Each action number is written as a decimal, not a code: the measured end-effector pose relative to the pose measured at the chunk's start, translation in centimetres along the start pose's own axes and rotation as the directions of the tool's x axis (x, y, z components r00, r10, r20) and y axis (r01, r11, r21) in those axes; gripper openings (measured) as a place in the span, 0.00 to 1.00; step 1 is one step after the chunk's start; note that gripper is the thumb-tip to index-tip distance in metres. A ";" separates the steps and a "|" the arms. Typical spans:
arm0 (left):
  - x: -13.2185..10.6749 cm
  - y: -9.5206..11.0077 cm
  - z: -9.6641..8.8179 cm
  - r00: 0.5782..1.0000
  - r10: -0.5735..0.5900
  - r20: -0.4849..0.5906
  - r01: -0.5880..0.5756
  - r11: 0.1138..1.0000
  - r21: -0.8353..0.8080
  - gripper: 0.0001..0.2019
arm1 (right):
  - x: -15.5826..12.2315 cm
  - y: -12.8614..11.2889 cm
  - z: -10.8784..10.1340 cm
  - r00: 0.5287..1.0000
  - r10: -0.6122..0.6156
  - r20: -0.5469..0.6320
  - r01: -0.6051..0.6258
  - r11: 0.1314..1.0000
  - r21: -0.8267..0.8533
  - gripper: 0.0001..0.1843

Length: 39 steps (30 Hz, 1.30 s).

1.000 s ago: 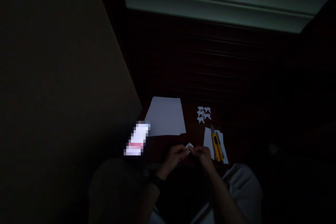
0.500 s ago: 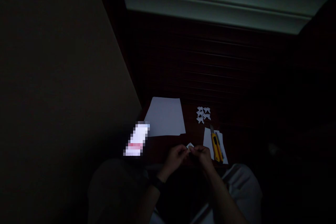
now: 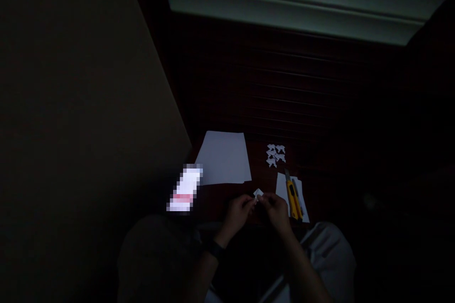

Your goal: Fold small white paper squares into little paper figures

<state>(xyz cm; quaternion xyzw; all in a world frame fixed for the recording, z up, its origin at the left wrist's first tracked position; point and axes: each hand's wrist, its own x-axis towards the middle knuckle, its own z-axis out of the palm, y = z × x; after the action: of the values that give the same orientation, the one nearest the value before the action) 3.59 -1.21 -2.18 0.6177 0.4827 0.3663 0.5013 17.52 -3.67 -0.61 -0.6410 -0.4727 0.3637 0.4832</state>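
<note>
Between my two hands is a small piece of folded white paper [image 3: 259, 192], its pointed top showing above the fingertips. My left hand [image 3: 239, 209] pinches its left side, thumb and fingers pressed together. From the right, my right hand [image 3: 276, 209] pinches it too. The fingers cover the lower part of the paper. Just right of my right hand, a yellow utility knife [image 3: 293, 199] lies with its blade out on a small stack of white paper [image 3: 281, 187]. Several folded white paper shapes [image 3: 271, 153] sit in a cluster farther back.
Large white sheets [image 3: 224, 157] lie at the back left of the dark table [image 3: 216, 199]. A lit, pixelated screen [image 3: 185, 189] overlaps their left corner. A pen-like thing [image 3: 297, 194] lies beside the knife. A wall [image 3: 88, 104] rises at the left; the room is dim.
The folded paper shows slightly more above my fingertips, and my right-hand fingers have shifted a little on it. Everything on the table stays in place.
</note>
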 end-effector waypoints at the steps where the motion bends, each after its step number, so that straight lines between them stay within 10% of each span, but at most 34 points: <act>1: 0.0 0.0 0.1 1.000 0.010 -0.003 -0.010 1.000 0.025 0.15 | 0.0 0.0 -0.1 1.000 -0.018 -0.020 0.017 0.998 -0.060 0.18; 12: -1.4 0.5 0.9 0.956 0.230 -0.181 -0.153 0.920 0.362 0.05 | -0.5 0.3 -0.5 0.970 -0.165 -0.180 0.097 0.938 -0.333 0.19; 18: -2.9 0.5 1.3 0.919 0.387 -0.074 -0.306 0.819 0.486 0.12 | 1.6 0.7 -6.7 0.921 -0.196 -0.336 -0.036 0.817 -0.575 0.19; 23: -3.3 1.0 1.0 0.882 0.462 0.093 -0.410 0.655 0.634 0.19 | 3.6 1.9 -11.1 0.974 -0.026 -0.224 -0.178 0.524 -0.833 0.17; 39: -2.9 0.9 1.5 0.899 0.429 0.085 -0.355 0.604 0.713 0.21 | 3.8 0.9 -12.2 0.983 0.087 0.159 0.096 0.491 -0.866 0.19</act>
<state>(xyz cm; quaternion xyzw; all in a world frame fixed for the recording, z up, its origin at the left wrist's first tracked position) 4.43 -4.45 -1.56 0.8349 0.4618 0.2800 0.1061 30.11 -3.50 1.73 -0.7599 -0.6348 0.1308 0.0493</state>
